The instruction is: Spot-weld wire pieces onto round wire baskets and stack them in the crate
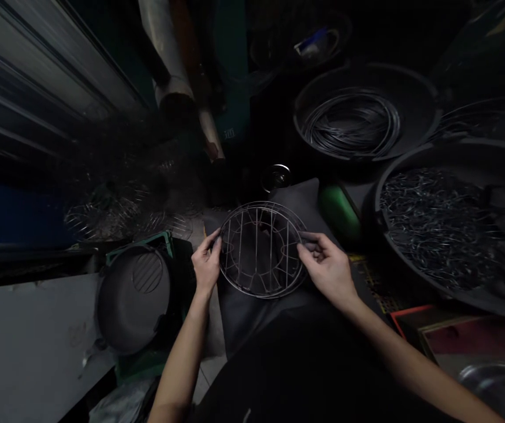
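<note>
So, the round wire rack [256,252] sits over the person's lap [261,346]; can't tell if it's touching. Left grip [207,262] and right grip [328,271] both nearly closed, thumb against fingers, pinching opposite sides of the rim. Looks like thin metal: I'd guess light, stiffish, a bit springy, maybe slick. Hardly fragile, though bars could bend. Best hold: outer rim, opposite sides, not mid-bar.
</note>
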{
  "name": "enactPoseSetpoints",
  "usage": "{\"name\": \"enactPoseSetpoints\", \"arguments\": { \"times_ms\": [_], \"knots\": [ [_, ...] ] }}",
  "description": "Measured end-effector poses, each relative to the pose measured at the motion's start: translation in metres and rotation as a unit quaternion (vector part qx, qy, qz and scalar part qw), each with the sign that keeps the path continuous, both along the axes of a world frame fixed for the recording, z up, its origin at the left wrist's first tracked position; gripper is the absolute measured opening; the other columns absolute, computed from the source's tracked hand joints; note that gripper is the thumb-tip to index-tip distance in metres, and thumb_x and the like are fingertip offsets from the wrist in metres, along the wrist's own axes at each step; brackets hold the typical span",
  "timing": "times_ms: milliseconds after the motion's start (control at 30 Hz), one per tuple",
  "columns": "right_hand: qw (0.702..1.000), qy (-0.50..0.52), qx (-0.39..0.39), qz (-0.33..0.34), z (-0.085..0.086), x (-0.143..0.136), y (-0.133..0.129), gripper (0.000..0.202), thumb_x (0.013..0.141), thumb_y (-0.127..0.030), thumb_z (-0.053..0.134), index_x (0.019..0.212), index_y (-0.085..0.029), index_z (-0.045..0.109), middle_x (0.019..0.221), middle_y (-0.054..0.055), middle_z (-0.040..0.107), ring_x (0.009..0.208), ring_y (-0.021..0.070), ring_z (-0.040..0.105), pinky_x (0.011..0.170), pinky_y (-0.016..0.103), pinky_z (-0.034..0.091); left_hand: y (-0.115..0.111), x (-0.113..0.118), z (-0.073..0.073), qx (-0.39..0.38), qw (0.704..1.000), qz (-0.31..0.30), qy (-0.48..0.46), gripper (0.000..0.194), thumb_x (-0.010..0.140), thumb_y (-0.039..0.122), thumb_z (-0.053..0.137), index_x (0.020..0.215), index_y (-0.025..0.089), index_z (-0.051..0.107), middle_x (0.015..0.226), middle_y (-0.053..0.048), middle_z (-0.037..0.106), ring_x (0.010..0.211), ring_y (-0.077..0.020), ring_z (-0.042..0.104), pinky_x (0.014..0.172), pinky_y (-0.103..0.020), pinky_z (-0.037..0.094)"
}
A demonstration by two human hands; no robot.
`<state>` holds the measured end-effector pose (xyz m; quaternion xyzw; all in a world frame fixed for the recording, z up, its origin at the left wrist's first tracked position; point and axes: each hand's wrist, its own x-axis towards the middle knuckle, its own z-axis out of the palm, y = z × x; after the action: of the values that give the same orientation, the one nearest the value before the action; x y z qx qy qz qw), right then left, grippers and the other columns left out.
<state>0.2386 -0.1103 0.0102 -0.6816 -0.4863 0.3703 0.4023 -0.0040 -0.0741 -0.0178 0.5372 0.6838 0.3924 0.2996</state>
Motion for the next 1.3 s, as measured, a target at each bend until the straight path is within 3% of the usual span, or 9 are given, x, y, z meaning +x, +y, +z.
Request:
{"name": "enactPoseSetpoints", "arguments": {
  "times_ms": [67,200,367,733,933,1067,1133,1233,1300],
  "knots": [
    [0.999,0.03,-0.01,-0.001,-0.001,0.001,0.0,0.038,0.084,-0.041,0.058,0.113,-0.016,0.061,0.073,0.001,0.062,0.058,0.0105,0.054,0.054,0.023,0.047,0.003,0.0,0.002,-0.012,1.0,-0.001,-0.022,0.033,0.085,0.038,0.058,0.11,0.018,0.068,0.111,-0.005,0.07,0.107,-0.0189,0.064,0.097,-0.032,0.049],
    [0.999,-0.039,0.005,0.017,0.001,0.002,0.002,0.038,0.086,-0.04,0.056,0.117,-0.018,0.063,0.074,0.001,0.063,0.057,0.0107,0.054,0.056,0.025,0.049,0.004,-0.003,0.0,-0.026,0.999,-0.029,-0.007,0.033,0.087,0.037,0.056,0.113,0.02,0.067,0.115,-0.004,0.068,0.11,-0.0192,0.063,0.1,-0.034,0.047],
    [0.987,-0.135,0.073,0.048,0.002,0.003,0.006,0.034,0.09,-0.033,0.051,0.117,-0.019,0.064,0.103,0.006,0.068,0.072,0.0145,0.062,0.069,0.03,0.053,-0.002,-0.007,-0.005,-0.027,0.999,-0.028,0.008,0.035,0.088,0.036,0.055,0.118,0.021,0.064,0.117,-0.004,0.067,0.111,-0.0195,0.062,0.101,-0.036,0.047],
    [0.969,-0.212,0.088,0.092,0.005,0.005,0.021,0.035,0.092,-0.031,0.043,0.118,-0.021,0.063,0.096,0.007,0.066,0.087,0.0194,0.063,0.079,0.034,0.052,-0.008,-0.005,0.006,-0.005,0.998,-0.039,0.057,0.035,0.088,0.032,0.056,0.122,0.025,0.061,0.111,-0.004,0.068,0.1,-0.0171,0.062,0.093,-0.033,0.046],
    [0.961,-0.243,0.07,0.115,-0.001,0.011,0.023,0.04,0.091,-0.034,0.04,0.121,-0.02,0.062,0.088,0.006,0.062,0.08,0.0193,0.061,0.076,0.033,0.05,-0.01,-0.003,-0.002,-0.023,0.996,-0.072,0.05,0.032,0.091,0.028,0.052,0.12,0.021,0.063,0.091,-0.004,0.068,0.086,-0.0154,0.06,0.083,-0.029,0.047],
    [0.957,-0.25,0.014,0.145,-0.008,0.021,0.016,0.048,0.09,-0.044,0.04,0.129,-0.022,0.058,0.084,0.006,0.055,0.075,0.0196,0.058,0.072,0.034,0.05,-0.014,-0.001,-0.009,-0.031,0.996,-0.081,0.006,0.033,0.093,0.032,0.047,0.121,0.023,0.061,0.101,-0.004,0.069,0.097,-0.0167,0.061,0.092,-0.031,0.044],
    [0.957,-0.242,-0.023,0.157,-0.015,0.024,0.013,0.055,0.089,-0.051,0.039,0.133,-0.022,0.054,0.087,0.007,0.053,0.078,0.0208,0.058,0.076,0.037,0.051,-0.016,0.001,-0.018,-0.049,0.995,-0.085,-0.03,0.037,0.095,0.035,0.043,0.127,0.023,0.056,0.094,-0.003,0.07,0.092,-0.0158,0.063,0.094,-0.031,0.044],
    [0.966,-0.215,-0.051,0.135,-0.023,0.025,0.01,0.061,0.088,-0.056,0.038,0.138,-0.022,0.048,0.094,0.008,0.055,0.083,0.0221,0.058,0.085,0.042,0.048,-0.02,0.006,-0.032,-0.072,0.992,-0.073,-0.078,0.047,0.096,0.04,0.036,0.14,0.023,0.041,0.077,0.0,0.068,0.073,-0.0135,0.063,0.087,-0.031,0.047],
    [0.974,-0.183,-0.075,0.107,-0.023,0.026,0.008,0.064,0.086,-0.057,0.043,0.139,-0.021,0.045,0.096,0.008,0.059,0.079,0.0208,0.058,0.083,0.042,0.049,-0.023,0.009,-0.035,-0.064,0.993,-0.06,-0.084,0.047,0.096,0.043,0.036,0.138,0.023,0.043,0.083,-0.002,0.068,0.075,-0.0138,0.063,0.085,-0.03,0.048]
  ]
}}
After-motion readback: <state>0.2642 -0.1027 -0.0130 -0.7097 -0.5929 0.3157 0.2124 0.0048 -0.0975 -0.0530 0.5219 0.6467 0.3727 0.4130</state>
